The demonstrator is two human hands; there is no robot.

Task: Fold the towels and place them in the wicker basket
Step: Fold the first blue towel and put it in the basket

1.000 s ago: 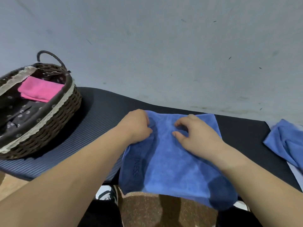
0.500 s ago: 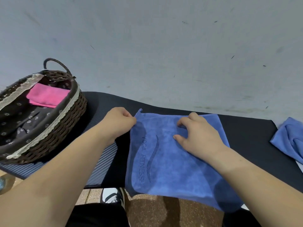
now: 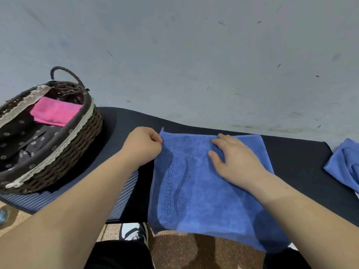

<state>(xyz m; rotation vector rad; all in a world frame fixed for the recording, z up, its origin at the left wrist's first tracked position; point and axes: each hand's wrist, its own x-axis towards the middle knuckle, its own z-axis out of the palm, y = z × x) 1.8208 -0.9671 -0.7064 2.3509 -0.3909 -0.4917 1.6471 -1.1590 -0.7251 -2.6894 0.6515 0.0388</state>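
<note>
Head view: the blue towel (image 3: 202,206) lies flat on the black counter (image 3: 297,158), its near edge hanging past the front. A second ago its left part was doubled over toward the middle. It is now drawn out to the left, with the "YOGA FITNESS" lettering showing. The left hand (image 3: 142,146), fingers curled, pinches the towel's far left corner (a second ago it sat nearer the centre). The right hand (image 3: 235,162) has stayed in place, fingers spread and pressing on the towel's far half. The right forearm covers part of the towel's right side. The wicker basket (image 3: 64,162) stands to the left on a ribbed mat (image 3: 120,133) and holds a folded pink towel (image 3: 55,111). A second blue towel (image 3: 343,166) lies rumpled at the right edge. A shoe (image 3: 134,232) shows below the counter.
</note>
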